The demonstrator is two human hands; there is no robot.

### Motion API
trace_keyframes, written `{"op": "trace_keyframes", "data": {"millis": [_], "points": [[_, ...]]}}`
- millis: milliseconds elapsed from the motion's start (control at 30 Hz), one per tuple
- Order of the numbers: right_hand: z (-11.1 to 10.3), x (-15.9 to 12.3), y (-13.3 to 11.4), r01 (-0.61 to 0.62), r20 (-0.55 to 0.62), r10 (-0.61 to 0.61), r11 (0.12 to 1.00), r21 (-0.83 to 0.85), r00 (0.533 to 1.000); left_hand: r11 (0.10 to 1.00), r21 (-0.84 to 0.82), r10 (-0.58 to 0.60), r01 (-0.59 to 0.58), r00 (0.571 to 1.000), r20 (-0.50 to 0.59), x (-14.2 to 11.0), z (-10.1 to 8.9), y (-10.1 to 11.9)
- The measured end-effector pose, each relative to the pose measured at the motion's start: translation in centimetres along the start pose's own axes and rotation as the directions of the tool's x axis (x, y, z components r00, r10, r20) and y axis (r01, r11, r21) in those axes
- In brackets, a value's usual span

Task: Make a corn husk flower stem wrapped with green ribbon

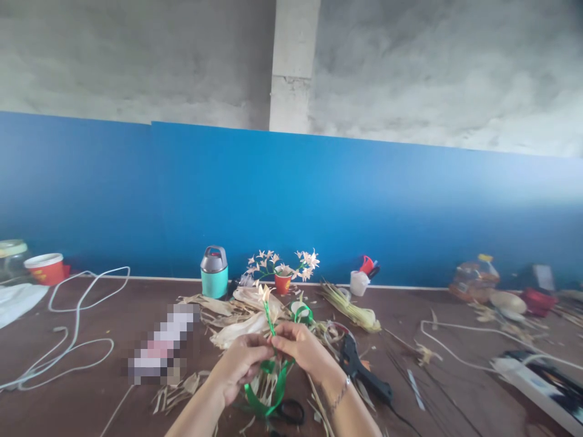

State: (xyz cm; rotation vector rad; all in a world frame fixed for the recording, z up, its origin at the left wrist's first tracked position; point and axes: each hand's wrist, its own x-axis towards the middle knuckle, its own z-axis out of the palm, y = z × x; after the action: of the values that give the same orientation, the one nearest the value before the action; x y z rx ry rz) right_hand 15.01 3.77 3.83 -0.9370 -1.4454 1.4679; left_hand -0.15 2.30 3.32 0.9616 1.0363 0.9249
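Observation:
Both my hands meet over the table around the green stem of a handmade flower (268, 309), which stands upright with pale petals at its top. My left hand (240, 363) pinches the lower stem from the left. From the right, my right hand (301, 347) closes thumb and fingers at the same spot. A loop of green tape (279, 391) hangs below the fingers. Black scissor handles (291, 413) lie under it, partly hidden. Beyond the hands are dried corn husks (241, 312) and a roll of green tape (301, 312).
A black glue gun (364, 370) rests right of my hands, its cord trailing forward. Farther back stand a teal flask (214, 280), a red cup (283, 284) of finished flowers and a white cup (359, 283). White cables (75, 328) curl at left. A blue panel (291, 200) borders the table.

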Motion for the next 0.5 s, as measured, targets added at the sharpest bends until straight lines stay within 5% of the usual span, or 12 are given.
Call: {"op": "trace_keyframes", "data": {"millis": [267, 500], "points": [[-0.27, 0.33, 0.68, -0.033, -0.053, 0.032, 0.999, -0.025, 0.998, 0.999, 0.045, 0.014, -0.012, 0.999, -0.051, 0.24, 0.32, -0.55], [-0.43, 0.28, 0.90, -0.079, -0.073, 0.080, 0.997, 0.021, 0.994, 0.996, -0.083, -0.029, 0.031, 0.999, 0.019, 0.22, 0.89, -0.88]]}}
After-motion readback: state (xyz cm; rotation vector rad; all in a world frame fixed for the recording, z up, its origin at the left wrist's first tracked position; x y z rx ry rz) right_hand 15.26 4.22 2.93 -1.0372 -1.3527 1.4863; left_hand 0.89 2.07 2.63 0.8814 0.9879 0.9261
